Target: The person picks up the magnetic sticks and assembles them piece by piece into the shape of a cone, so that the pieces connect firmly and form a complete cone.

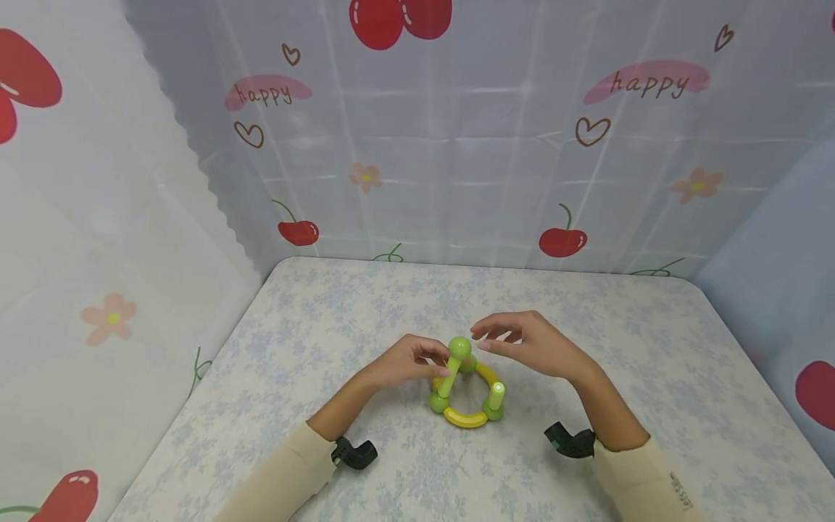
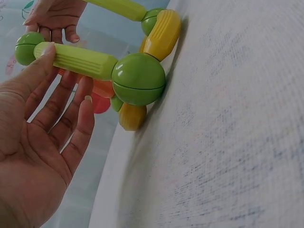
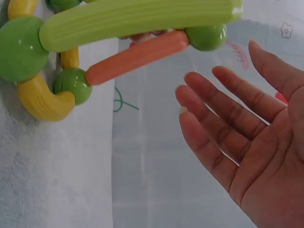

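A toy frame of rods and balls stands on the table, its base a ring of curved yellow rods (image 1: 465,420) joined by green balls (image 1: 438,402). My left hand (image 1: 406,362) pinches a light green rod (image 2: 80,61) that leans up from the ring, thumb on top and fingers behind it. That rod's upper end meets a green ball (image 1: 459,348), where an orange rod (image 3: 137,58) also joins. Just right of this ball, my right hand (image 1: 531,344) hovers with fingers loosely extended, holding nothing. A second light green rod (image 1: 497,394) rises from the ring's right side, its top end free.
The table (image 1: 313,312) wears a pale cloth with a blue floral print. Behind it hangs a curtain (image 1: 443,181) printed with cherries, hearts and flowers. Black wrist-worn cameras (image 1: 355,454) stick out beside both sleeves.
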The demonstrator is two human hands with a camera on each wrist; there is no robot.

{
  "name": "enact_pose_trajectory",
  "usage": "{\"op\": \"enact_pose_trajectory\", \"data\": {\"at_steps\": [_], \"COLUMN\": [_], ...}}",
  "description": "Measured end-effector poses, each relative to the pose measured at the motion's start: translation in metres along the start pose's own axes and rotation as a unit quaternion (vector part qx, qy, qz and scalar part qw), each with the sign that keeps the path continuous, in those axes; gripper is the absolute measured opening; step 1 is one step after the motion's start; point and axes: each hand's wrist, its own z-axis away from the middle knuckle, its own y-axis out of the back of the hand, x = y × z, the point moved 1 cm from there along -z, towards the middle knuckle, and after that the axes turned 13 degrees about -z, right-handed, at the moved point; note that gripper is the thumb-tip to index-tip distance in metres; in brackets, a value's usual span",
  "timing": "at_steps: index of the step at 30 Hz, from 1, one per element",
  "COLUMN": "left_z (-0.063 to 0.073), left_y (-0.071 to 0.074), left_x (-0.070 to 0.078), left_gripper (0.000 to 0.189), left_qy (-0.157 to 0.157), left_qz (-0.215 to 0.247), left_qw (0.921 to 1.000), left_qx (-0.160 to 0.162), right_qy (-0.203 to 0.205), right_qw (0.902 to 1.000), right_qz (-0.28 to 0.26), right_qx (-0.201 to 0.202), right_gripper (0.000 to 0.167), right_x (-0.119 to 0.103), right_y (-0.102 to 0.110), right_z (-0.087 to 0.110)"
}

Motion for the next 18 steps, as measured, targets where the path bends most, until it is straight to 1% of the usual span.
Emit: {"op": "enact_pose_trajectory", "data": {"at_steps": [2, 4, 7, 9, 11, 14, 18], "left_z": [0.000, 0.001, 0.002, 0.002, 0.002, 0.002, 0.001], "left_y": [0.001, 0.003, 0.004, 0.005, 0.005, 0.006, 0.005], "left_x": [-0.002, -0.003, -0.004, -0.005, -0.005, -0.005, -0.004], "left_gripper": [0.020, 0.020, 0.020, 0.020, 0.021, 0.021, 0.021], "left_qy": [0.003, 0.006, 0.009, 0.009, 0.007, 0.003, -0.002], "left_qz": [-0.002, -0.005, -0.010, -0.011, -0.011, -0.008, -0.005], "left_qw": [1.0000, 1.0000, 0.9999, 0.9999, 0.9999, 1.0000, 1.0000], "left_qx": [0.003, 0.003, 0.002, 0.001, 0.001, 0.001, 0.001], "right_qy": [-0.013, -0.028, -0.043, -0.045, -0.040, -0.030, -0.021], "right_qw": [0.9996, 0.9976, 0.9900, 0.9848, 0.9807, 0.9790, 0.9814], "right_qz": [-0.017, -0.039, -0.071, -0.077, -0.079, -0.068, -0.055], "right_qx": [-0.019, -0.051, -0.114, -0.149, -0.174, -0.190, -0.183], "right_gripper": [0.024, 0.024, 0.026, 0.030, 0.033, 0.030, 0.020], "right_x": [0.003, 0.007, 0.011, 0.013, 0.013, 0.013, 0.011], "right_y": [0.006, 0.010, 0.015, 0.016, 0.015, 0.010, 0.001], "right_z": [0.002, 0.005, 0.009, 0.010, 0.010, 0.008, 0.004]}}
